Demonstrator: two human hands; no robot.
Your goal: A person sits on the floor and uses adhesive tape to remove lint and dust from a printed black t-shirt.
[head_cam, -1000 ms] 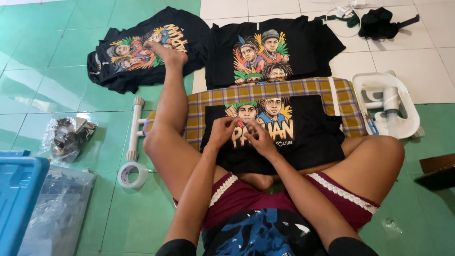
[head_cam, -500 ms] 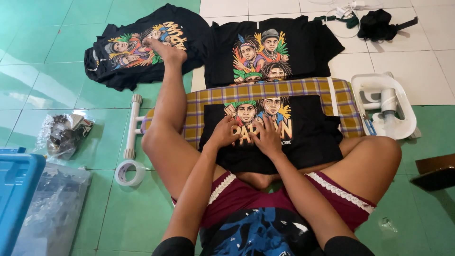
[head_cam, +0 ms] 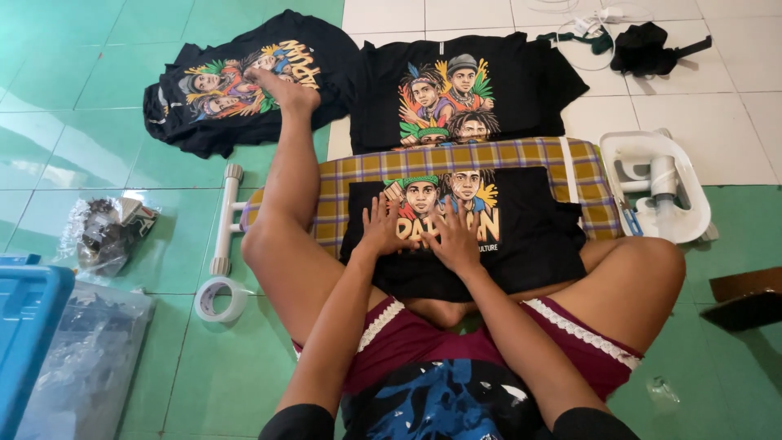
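Smoothing step: left hand [head_cam: 381, 226] and right hand [head_cam: 453, 236] both released, palms flat on black printed T-shirt [head_cam: 489, 236] over plaid ironing board [head_cam: 326, 204]; folding likely needs edge pinches.

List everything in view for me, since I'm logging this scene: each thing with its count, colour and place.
black printed shirt: one, black with a colourful print, flat on the board under both hands
ironing board: one, yellow and purple check, low on the floor
spread shirt: one, black, beyond the board
crumpled shirt: one, black, far left, under a foot
tape roll: one, white, left of the leg
white stand: one, right of the board
blue bin: one, lower left
plastic bag: one, clear, beside the bin
left hand: flat on the print
right hand: flat on the print
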